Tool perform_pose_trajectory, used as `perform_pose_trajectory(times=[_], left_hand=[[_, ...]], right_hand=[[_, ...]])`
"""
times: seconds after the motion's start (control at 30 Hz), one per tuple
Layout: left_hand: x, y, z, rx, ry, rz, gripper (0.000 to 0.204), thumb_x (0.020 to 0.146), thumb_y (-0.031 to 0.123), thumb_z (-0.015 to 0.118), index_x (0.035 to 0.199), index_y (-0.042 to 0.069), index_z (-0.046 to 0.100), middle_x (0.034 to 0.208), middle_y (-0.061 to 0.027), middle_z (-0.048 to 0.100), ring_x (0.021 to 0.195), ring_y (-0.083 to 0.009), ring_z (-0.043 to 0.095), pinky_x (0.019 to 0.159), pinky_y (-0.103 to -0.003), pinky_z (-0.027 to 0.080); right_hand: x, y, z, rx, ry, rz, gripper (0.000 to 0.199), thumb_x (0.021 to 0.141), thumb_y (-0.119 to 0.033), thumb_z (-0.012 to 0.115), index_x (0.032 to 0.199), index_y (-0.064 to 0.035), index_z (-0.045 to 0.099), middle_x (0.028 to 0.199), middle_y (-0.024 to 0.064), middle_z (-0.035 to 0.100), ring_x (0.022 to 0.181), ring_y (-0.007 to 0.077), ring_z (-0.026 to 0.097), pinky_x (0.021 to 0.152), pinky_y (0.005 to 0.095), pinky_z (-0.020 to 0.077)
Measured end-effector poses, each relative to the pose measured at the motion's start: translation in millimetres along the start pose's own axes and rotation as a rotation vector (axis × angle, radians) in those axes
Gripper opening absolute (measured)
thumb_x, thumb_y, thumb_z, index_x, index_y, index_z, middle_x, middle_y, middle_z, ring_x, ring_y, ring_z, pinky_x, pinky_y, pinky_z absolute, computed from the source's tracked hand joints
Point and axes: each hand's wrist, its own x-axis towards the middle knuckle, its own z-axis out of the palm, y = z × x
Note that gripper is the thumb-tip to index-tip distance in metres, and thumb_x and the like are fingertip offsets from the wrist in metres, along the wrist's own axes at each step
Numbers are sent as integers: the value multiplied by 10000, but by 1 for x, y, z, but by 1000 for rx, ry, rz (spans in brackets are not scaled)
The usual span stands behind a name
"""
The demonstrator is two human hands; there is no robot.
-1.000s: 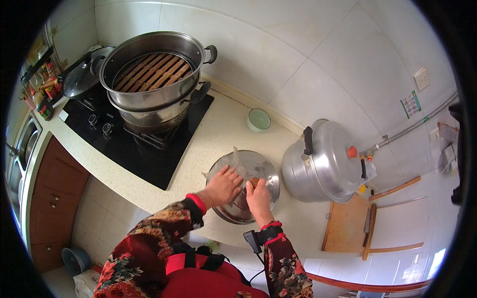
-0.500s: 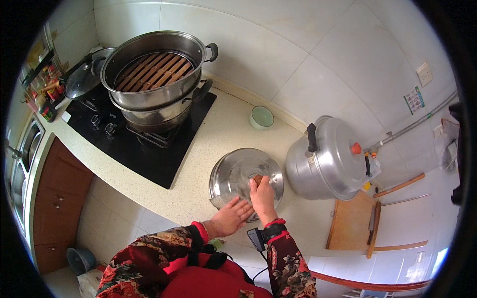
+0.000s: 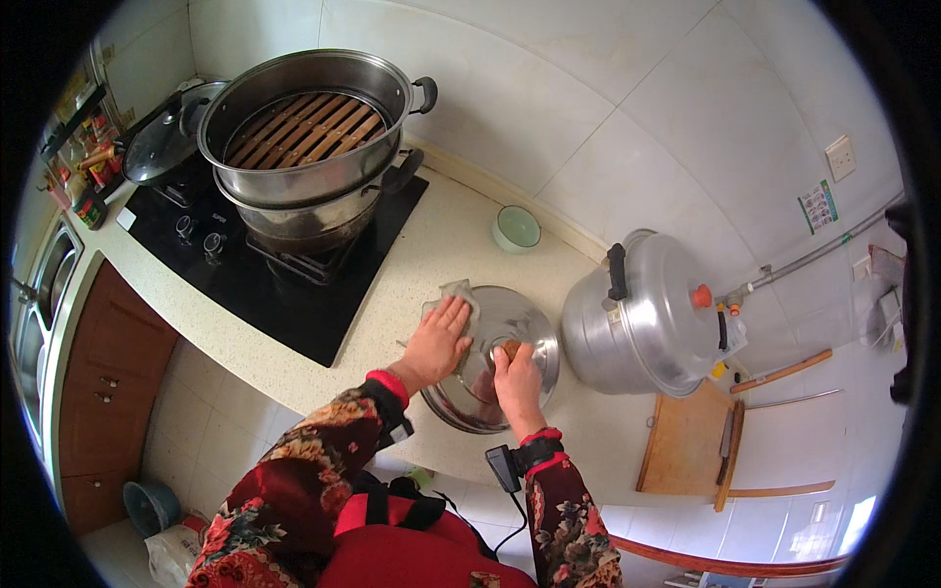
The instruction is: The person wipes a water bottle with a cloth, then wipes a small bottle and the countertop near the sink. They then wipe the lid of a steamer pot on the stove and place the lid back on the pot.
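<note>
A round steel pot lid [image 3: 524, 318] lies on the counter in front of me. My right hand [image 3: 520, 387] is wrapped around its brown knob [image 3: 510, 348]. On the lid's left side, my left hand [image 3: 437, 343] lies flat with fingers stretched out. It presses a greyish cloth [image 3: 461, 293] against the lid's upper left rim, and part of the cloth shows past the fingertips.
A steel steamer [image 3: 304, 181] with a slatted wooden rack stands on the black gas hob [image 3: 284, 318] at left. A pale green bowl [image 3: 517, 228] sits by the wall. To the right are a large lidded aluminium pot [image 3: 613, 338] and a wooden board [image 3: 686, 441].
My left hand and the cloth have moved from the lid's near edge up to its far left rim. My right hand stays on the knob.
</note>
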Motion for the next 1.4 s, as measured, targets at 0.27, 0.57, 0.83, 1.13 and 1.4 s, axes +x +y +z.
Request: perform_pose_trajectory(times=[0.27,0.57,0.83,1.13,1.4], left_hand=[[-34,-19,27,-507,167,-291,646,964,232,507,1442,-79,202,1420,-325,331,1320,-455,344,1105,-446,303],[-93,26,46,-485,160,-311,833,918,177,564,1438,-142,-3,1489,-392,59,1415,-500,90,1177,-449,138],[-13,-24,3,-433,-66,-348,580,987,284,452,1408,-79,288,1379,-333,405,1285,-442,415,1075,-432,356],[5,-18,2,-349,-93,-253,551,970,265,476,1399,-45,320,1377,-312,413,1285,-434,416,1072,-446,359],[-59,16,-5,-26,2,-27,614,866,173,606,1367,-77,353,1447,-326,271,1392,-476,205,1147,-487,228]], right_hand=[[0,-5,-3,-3,-7,15,411,931,-357,567,1002,29,443,818,291,632,790,490,608,696,558,474],[1,3,0,-24,31,-23,416,937,-365,560,1002,28,443,799,285,635,726,454,631,664,516,501],[-16,7,-3,356,-186,268,422,880,-271,655,1010,60,429,798,299,625,776,466,628,685,508,508],[-9,29,-36,145,-183,-177,518,747,-181,778,1168,-60,500,980,214,637,884,407,622,742,455,510],[-9,27,-20,62,-113,-253,489,764,-232,769,1134,-65,496,981,219,627,873,437,617,709,482,510]])
